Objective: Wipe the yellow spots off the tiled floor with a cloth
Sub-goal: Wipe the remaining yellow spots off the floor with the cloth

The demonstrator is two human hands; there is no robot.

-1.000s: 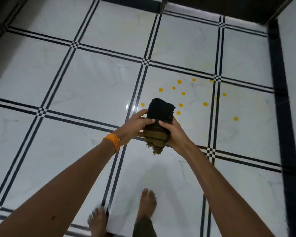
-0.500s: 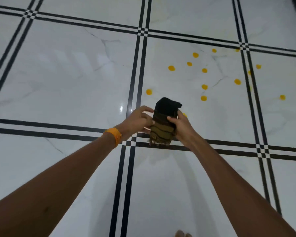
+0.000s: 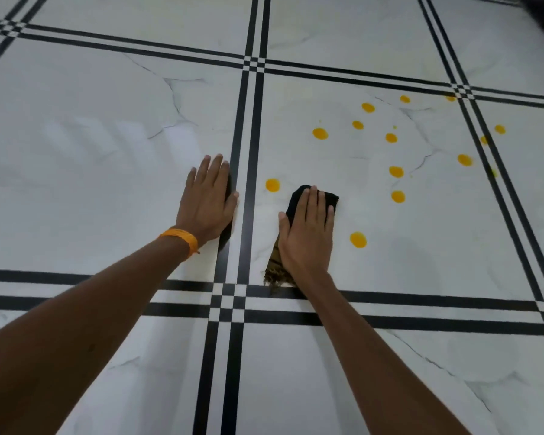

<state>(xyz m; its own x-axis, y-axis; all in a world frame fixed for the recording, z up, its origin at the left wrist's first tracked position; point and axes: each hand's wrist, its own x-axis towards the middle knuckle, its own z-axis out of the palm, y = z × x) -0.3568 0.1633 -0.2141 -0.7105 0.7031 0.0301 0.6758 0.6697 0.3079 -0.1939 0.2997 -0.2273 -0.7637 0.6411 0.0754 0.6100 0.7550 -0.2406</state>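
The right hand presses flat, fingers straight, on the folded black-and-olive fringed cloth near the tile's left edge. The left hand lies flat, holding nothing, on the white black-lined tiled floor. The round yellow spots lie unwiped; wiping is judged barely begun.

the cloth is a narrow folded strip, black at its far end and olive-brown with a frayed fringe at its near end. it lies flat on the floor, running away from the person. the right hand is pressed flat over its middle, so mostly the two ends show. the floor is glossy white marbled tile crossed by paired black lines, and the fringe reaches one such pair. the spots are round, bright yellow dots. one spot sits just left of the cloth's far end and another spot lies near the cloth's right side. the rest scatter beyond the cloth and to its right.
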